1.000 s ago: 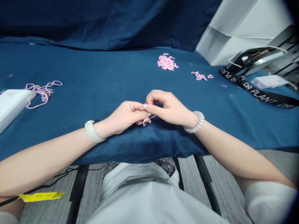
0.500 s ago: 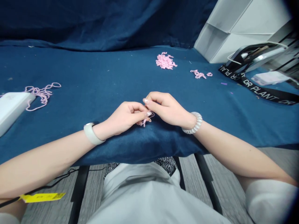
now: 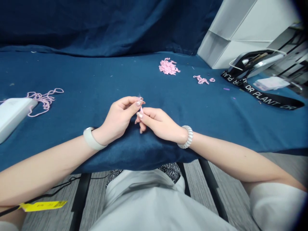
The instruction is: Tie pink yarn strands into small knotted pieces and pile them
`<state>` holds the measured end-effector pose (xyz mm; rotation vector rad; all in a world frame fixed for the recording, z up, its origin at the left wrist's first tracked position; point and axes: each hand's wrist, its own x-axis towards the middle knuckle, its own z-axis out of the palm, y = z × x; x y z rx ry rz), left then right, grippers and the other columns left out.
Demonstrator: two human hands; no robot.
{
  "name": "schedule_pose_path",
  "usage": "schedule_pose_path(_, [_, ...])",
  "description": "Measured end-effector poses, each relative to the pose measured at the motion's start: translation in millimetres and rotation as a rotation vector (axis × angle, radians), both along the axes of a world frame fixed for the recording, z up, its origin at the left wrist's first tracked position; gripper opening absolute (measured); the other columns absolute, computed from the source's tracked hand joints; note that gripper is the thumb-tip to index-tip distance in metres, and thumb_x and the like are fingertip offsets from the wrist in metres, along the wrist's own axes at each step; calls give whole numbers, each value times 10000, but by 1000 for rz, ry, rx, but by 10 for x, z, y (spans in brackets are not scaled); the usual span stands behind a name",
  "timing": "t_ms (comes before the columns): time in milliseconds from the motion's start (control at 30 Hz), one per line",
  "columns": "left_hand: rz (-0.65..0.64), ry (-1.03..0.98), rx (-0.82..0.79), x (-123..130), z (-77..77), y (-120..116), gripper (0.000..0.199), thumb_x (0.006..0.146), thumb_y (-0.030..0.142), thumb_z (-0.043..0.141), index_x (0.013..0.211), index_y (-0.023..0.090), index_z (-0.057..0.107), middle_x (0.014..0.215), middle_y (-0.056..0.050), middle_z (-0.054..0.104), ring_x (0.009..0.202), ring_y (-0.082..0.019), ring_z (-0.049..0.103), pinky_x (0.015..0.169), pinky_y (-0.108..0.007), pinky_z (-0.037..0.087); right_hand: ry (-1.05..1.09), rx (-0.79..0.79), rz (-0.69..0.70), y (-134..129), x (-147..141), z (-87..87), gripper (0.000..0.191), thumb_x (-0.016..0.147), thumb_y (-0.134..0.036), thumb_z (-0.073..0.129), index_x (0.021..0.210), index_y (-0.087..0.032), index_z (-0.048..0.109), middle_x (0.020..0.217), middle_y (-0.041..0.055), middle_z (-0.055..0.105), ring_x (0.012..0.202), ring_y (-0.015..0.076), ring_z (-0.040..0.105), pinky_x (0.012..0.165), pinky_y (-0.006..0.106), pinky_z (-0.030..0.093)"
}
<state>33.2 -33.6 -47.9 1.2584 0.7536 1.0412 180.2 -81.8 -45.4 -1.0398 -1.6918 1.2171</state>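
Between my two hands a short piece of pink yarn (image 3: 141,110) is stretched, partly hidden by the fingers. My left hand (image 3: 120,117) pinches its upper end between thumb and forefinger. Just below and to the right, my right hand (image 3: 160,123) pinches the lower part, its other fingers curled underneath. A heap of small pink yarn pieces (image 3: 168,66) lies farther back on the blue cloth. A few more pink pieces (image 3: 201,80) are to the right of that heap. Loose, tangled pink yarn (image 3: 45,98) lies at the left.
A white box-shaped object (image 3: 14,115) sits at the left edge of the blue cloth (image 3: 96,77). At the right are white boxes (image 3: 240,25), a black lettered strap (image 3: 262,94) and a clear case (image 3: 271,83). A yellow tag (image 3: 43,206) hangs on a black cable at lower left.
My left hand has moved up and left with the yarn. My right hand has come down and left, below the left fingertips, and now pinches the yarn's lower part. The view has shifted slightly.
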Motion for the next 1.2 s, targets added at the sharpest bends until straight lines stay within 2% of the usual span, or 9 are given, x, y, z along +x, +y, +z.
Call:
schedule_pose_path(67, [7, -93, -97, 7, 32, 0, 157, 720, 265, 775, 770, 162, 667, 958, -24, 691, 834, -97, 636, 731, -193, 508, 43, -32, -16, 3, 15, 5, 293, 957, -363, 431, 779, -149, 525, 521, -57, 499, 464, 61, 488, 509, 185, 406])
schedule_pose_path(133, [-4, -174, -213, 17, 70, -9, 137, 763, 229, 738, 760, 159, 620, 989, -25, 692, 925, -118, 646, 818, -238, 520, 56, -53, -60, 22, 43, 7, 277, 958, -339, 424, 799, -143, 539, 489, -70, 473, 406, 48, 433, 433, 169, 345])
schedule_pose_path(267, [-57, -250, -364, 27, 111, -20, 123, 860, 177, 620, 759, 161, 552, 809, 2, 666, 827, -103, 657, 777, -247, 539, -29, -61, -74, 69, 98, -7, 294, 944, -321, 442, 742, -133, 544, 507, -53, 508, 404, 44, 429, 429, 166, 348])
schedule_pose_path(400, [-86, -268, -375, 16, 119, 1, 112, 887, 180, 577, 779, 158, 557, 641, 39, 554, 650, -84, 611, 645, -224, 536, -132, 50, -8, 88, 142, -14, 297, 937, -336, 460, 774, -124, 592, 540, -39, 547, 448, 48, 481, 489, 168, 383])
schedule_pose_path(567, [-74, -270, -394, 2, 143, 38, 117, 905, 148, 530, 798, 150, 574, 598, 41, 531, 523, -55, 549, 552, -183, 511, -248, 220, 3, 72, 182, 17, 300, 937, -336, 495, 793, -128, 657, 555, -31, 589, 501, 58, 530, 581, 185, 402])
schedule_pose_path(700, [-63, -281, -407, -1, 172, 56, 126, 916, 136, 511, 812, 151, 580, 610, 54, 525, 483, -15, 507, 635, -177, 547, -389, 295, 15, 63, 192, 43, 358, 935, -318, 516, 646, -130, 611, 578, -17, 631, 508, 54, 532, 608, 190, 390])
schedule_pose_path(900, [-102, -204, -389, -4, 155, 68, 71, 865, 111, 578, 800, 131, 598, 606, 43, 535, 435, -6, 461, 411, -96, 407, -417, 379, 9, 100, 248, 64, 277, 924, -306, 539, 773, -142, 704, 698, 11, 701, 617, 91, 614, 667, 215, 429])
schedule_pose_path(1000, [-137, -147, -340, -10, 95, 82, 36, 825, 138, 643, 809, 122, 615, 607, 37, 554, 432, -10, 452, 391, -105, 386, -406, 455, -13, 126, 306, 82, 184, 886, -271, 601, 843, -158, 739, 803, 28, 728, 718, 116, 646, 729, 237, 457])
schedule_pose_path(1200, [-183, -50, -319, -9, 29, 75, 147, 761, 221, 729, 818, 123, 636, 612, 25, 581, 421, -9, 428, 370, -108, 333, -418, 487, -73, 171, 413, 119, 133, 803, -263, 705, 736, -150, 730, 727, 21, 699, 672, 112, 618, 685, 237, 448])
